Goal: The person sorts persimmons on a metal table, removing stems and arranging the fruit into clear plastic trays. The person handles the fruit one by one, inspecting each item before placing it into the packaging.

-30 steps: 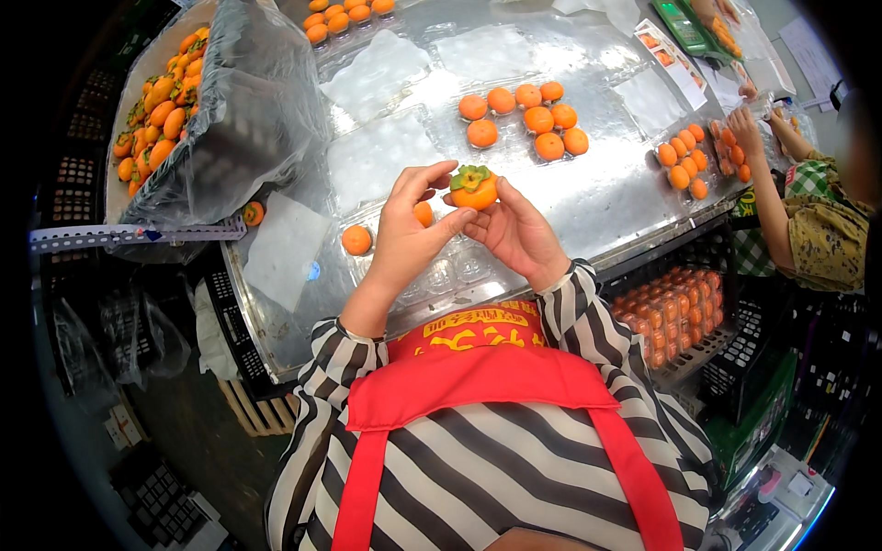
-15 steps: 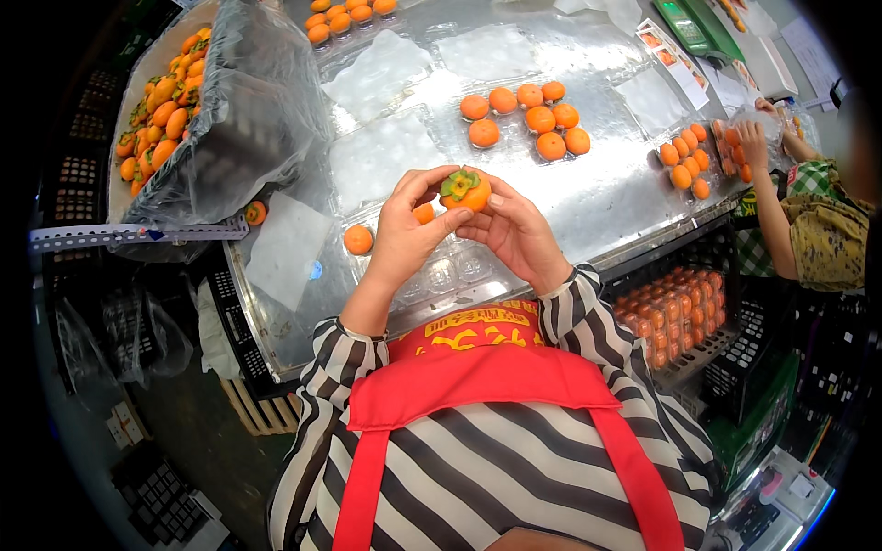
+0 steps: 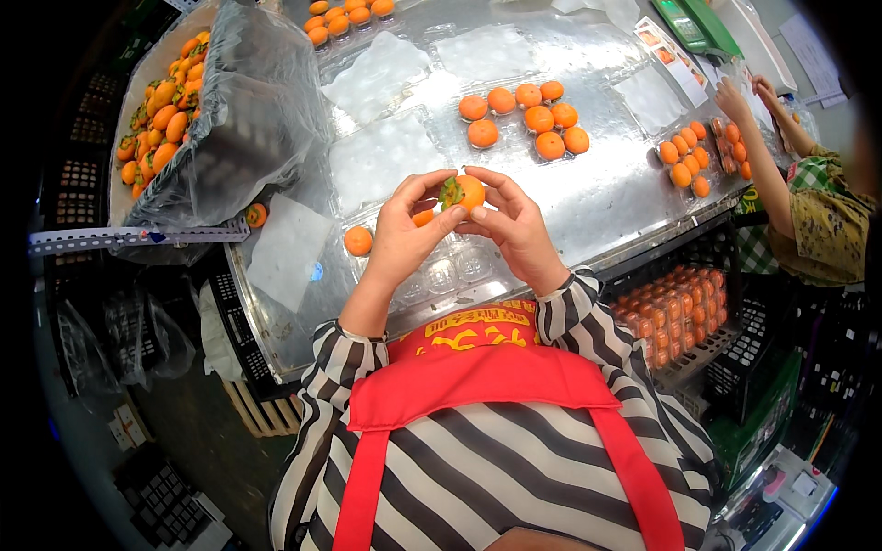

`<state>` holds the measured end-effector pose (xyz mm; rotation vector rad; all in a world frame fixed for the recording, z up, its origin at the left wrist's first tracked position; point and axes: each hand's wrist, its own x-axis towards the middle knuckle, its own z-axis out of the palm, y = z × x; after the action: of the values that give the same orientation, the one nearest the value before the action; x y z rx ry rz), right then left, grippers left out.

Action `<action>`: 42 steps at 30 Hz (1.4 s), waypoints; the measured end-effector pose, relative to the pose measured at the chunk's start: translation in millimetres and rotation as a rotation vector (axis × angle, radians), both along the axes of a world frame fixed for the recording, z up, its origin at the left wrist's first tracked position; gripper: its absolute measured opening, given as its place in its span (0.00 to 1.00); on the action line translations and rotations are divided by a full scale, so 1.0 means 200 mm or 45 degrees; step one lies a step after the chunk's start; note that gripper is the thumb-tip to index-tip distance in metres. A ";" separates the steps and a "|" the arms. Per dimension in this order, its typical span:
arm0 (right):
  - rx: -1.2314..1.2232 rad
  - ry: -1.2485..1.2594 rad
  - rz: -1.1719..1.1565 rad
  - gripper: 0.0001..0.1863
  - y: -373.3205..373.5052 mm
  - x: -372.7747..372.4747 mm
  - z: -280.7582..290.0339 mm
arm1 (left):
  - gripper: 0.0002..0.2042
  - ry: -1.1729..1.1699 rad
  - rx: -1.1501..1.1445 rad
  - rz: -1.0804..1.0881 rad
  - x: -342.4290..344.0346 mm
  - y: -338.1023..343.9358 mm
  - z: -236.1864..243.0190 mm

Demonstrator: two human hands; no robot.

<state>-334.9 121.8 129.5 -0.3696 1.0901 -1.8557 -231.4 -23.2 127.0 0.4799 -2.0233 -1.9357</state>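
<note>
Between the fingertips of both hands I hold an orange persimmon (image 3: 470, 191), its green leafy cap turned to the left. My left hand (image 3: 410, 217) is closed on its left side, my right hand (image 3: 517, 223) on its right. Below them lies a clear plastic tray (image 3: 441, 274) with moulded cups. One persimmon (image 3: 358, 241) sits at its left end, and another (image 3: 423, 218) shows partly behind my left hand. Farther off on the metal table (image 3: 606, 193), several persimmons (image 3: 551, 144) stand in clear trays.
A plastic-lined crate (image 3: 266, 119) heaped with persimmons (image 3: 165, 119) stands at the left. At the right a co-worker's hands (image 3: 735, 99) work near filled trays (image 3: 684, 163). Packed persimmons (image 3: 675, 312) fill a shelf under the table. A green scale (image 3: 694, 28) stands at the far right.
The persimmon has turned, so its green cap now faces left rather than up toward me. My right fingers have come round its far side. The co-worker's hands have moved farther back.
</note>
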 end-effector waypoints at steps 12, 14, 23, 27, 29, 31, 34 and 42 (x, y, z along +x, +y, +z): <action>0.089 0.586 -0.104 0.29 0.00 0.03 -0.05 | 0.24 0.052 0.173 -0.046 0.02 0.00 0.00; 0.121 0.703 -0.116 0.29 0.00 0.03 -0.05 | 0.24 0.029 0.255 -0.060 0.03 0.00 -0.01; 0.063 0.781 -0.227 0.31 0.00 0.05 -0.03 | 0.24 0.122 0.376 -0.098 0.03 0.02 0.02; 0.083 0.905 -0.284 0.31 0.01 0.05 -0.02 | 0.24 0.179 0.383 -0.096 0.02 0.02 0.03; 0.114 1.056 -0.310 0.32 0.01 0.05 -0.02 | 0.24 0.107 0.361 -0.069 0.03 0.03 0.02; 0.138 1.223 -0.322 0.32 0.01 0.05 -0.03 | 0.25 0.060 0.403 -0.037 0.04 0.04 0.00; 0.119 1.320 -0.293 0.30 0.02 0.06 -0.02 | 0.26 0.031 0.611 0.000 0.05 0.05 -0.03; 0.228 1.017 -0.396 0.23 0.10 -0.01 -0.05 | 0.28 0.136 1.024 -0.081 0.07 0.04 -0.03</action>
<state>-336.6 141.0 120.3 -0.9248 1.9225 -1.8893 -216.7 -14.5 121.7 0.4620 -1.1334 -2.7015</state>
